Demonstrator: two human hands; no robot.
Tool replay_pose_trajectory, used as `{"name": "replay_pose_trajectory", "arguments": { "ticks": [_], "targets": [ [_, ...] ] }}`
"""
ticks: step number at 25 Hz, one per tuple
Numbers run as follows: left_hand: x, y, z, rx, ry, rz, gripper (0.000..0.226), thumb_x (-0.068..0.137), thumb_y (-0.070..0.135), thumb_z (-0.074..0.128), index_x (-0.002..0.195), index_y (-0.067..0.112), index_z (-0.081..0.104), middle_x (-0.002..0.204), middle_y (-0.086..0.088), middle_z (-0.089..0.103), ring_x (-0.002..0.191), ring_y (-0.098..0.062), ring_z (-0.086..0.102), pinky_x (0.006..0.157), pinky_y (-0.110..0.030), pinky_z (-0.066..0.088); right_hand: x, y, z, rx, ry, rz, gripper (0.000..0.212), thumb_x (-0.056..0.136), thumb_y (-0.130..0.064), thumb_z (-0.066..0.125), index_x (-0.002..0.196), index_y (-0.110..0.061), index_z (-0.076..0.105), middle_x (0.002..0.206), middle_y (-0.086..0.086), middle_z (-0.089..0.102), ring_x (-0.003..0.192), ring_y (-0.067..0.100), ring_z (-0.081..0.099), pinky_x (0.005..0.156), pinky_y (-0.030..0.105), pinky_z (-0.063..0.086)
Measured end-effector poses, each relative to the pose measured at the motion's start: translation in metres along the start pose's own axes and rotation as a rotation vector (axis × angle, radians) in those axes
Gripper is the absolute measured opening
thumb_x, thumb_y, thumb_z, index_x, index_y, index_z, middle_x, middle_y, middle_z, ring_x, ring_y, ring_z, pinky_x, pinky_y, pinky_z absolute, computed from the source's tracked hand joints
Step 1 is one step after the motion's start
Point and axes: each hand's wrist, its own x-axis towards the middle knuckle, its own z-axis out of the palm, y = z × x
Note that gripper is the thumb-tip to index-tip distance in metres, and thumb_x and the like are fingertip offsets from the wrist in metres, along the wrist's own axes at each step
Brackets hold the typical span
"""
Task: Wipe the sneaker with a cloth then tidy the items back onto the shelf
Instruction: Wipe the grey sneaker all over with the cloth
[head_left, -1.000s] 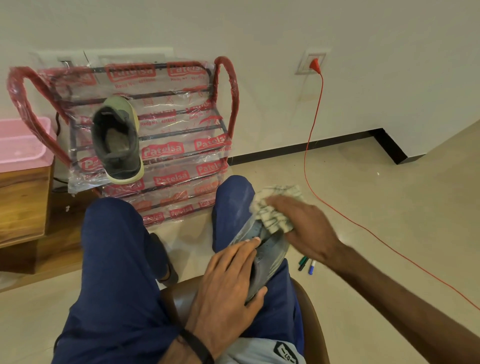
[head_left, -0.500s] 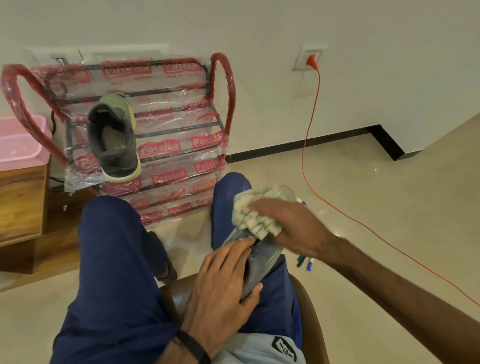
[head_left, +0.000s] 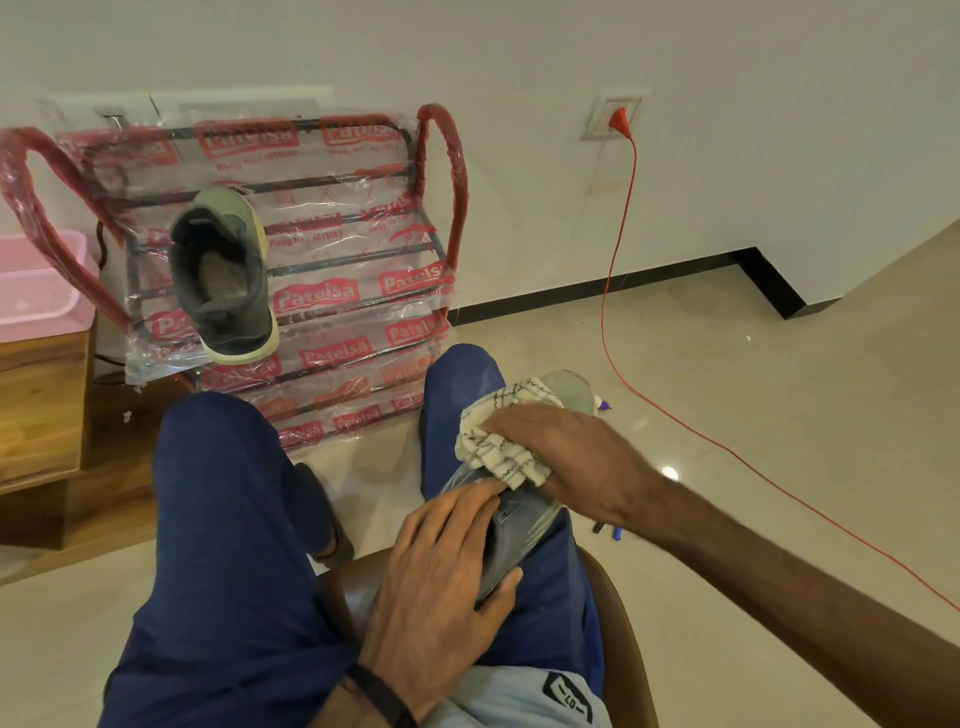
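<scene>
A crumpled cream cloth with dark stitched lines (head_left: 501, 447) is clutched in the right hand (head_left: 571, 457) and pressed onto a grey sneaker (head_left: 519, 530) laid along the right thigh. The sneaker's heel end is clasped by the left hand (head_left: 441, 571), fingers on top, thumb curled beneath. At eleven o'clock, one second grey sneaker with a pale green sole (head_left: 223, 275) rests on the plastic-wrapped red metal shoe rack (head_left: 358, 291). At nine o'clock sits one pink plastic tub (head_left: 36, 291), contents unclear.

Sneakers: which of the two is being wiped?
The sneaker on the lap, held by the left hand under the right hand's cloth; the other sneaker sits untouched on the rack.
</scene>
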Motion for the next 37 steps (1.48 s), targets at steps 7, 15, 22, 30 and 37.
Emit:
{"name": "replay_pose_trajectory", "arguments": {
  "ticks": [7,15,22,30,37],
  "targets": [
    [0.003,0.005,0.000,-0.006,-0.021,0.015,0.070,0.085,0.054,0.060,0.146,0.021,0.048,0.153,0.012,0.043,0.134,-0.007,0.043,0.113,-0.029,0.030,0.001,0.036,-0.016,-0.133,0.145,0.336,0.058,0.083,-0.012,0.077,0.137,-0.012,0.056,0.137,0.011,0.061,0.124,0.032,0.059,0.100,0.044,0.049],
    [0.007,0.008,-0.006,0.018,-0.001,0.054,0.068,0.084,0.050,0.067,0.143,0.019,0.052,0.149,0.012,0.046,0.131,-0.006,0.043,0.113,-0.027,0.029,-0.015,0.056,-0.012,-0.157,0.139,0.337,0.061,0.081,-0.012,0.080,0.137,-0.012,0.055,0.137,0.013,0.061,0.123,0.034,0.060,0.097,0.047,0.052],
    [0.004,0.004,-0.004,0.013,-0.019,0.026,0.067,0.085,0.050,0.064,0.143,0.019,0.052,0.148,0.011,0.049,0.131,-0.008,0.046,0.113,-0.028,0.029,-0.019,0.011,0.009,-0.077,0.106,0.084,0.070,0.074,-0.016,0.086,0.137,-0.013,0.057,0.135,0.009,0.064,0.123,0.028,0.062,0.094,0.042,0.054],
    [0.000,0.008,-0.003,-0.005,-0.012,0.025,0.066,0.086,0.049,0.062,0.144,0.019,0.051,0.149,0.011,0.048,0.130,-0.007,0.047,0.111,-0.030,0.032,-0.030,0.021,0.007,-0.124,0.162,0.159,0.069,0.076,-0.012,0.084,0.139,-0.012,0.056,0.136,0.012,0.062,0.123,0.032,0.061,0.097,0.047,0.054],
    [0.005,0.010,-0.005,0.003,-0.014,0.057,0.071,0.081,0.050,0.073,0.142,0.019,0.053,0.147,0.011,0.049,0.128,-0.007,0.047,0.110,-0.029,0.039,-0.056,0.048,0.006,-0.122,0.227,0.300,0.079,0.071,-0.002,0.086,0.141,-0.013,0.054,0.143,0.012,0.057,0.131,0.030,0.055,0.097,0.053,0.054]
  ]
}}
